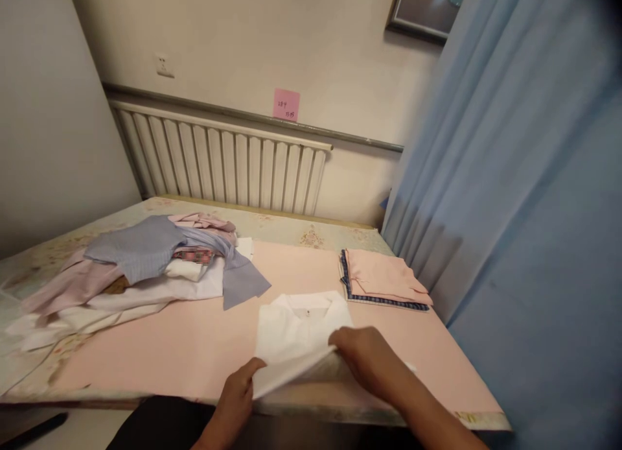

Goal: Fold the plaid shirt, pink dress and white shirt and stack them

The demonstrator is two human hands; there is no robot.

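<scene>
A white collared shirt (296, 333) lies folded into a rough rectangle near the front edge of the table, its collar pointing away from me. My left hand (239, 386) pinches its lower left corner. With closed fingers my right hand (362, 353) grips the lower right corner and holds it a little higher than the left one. The shirt's near edge is raised off the pink cloth (194, 346), slanting up to the right.
A loose heap of clothes (146, 255) covers the table's left side. At the right is a neat stack of folded garments (386, 275), pink on top. Behind stand a radiator (228, 161) and a pink note (286, 105). A blue curtain (486, 177) hangs along the right.
</scene>
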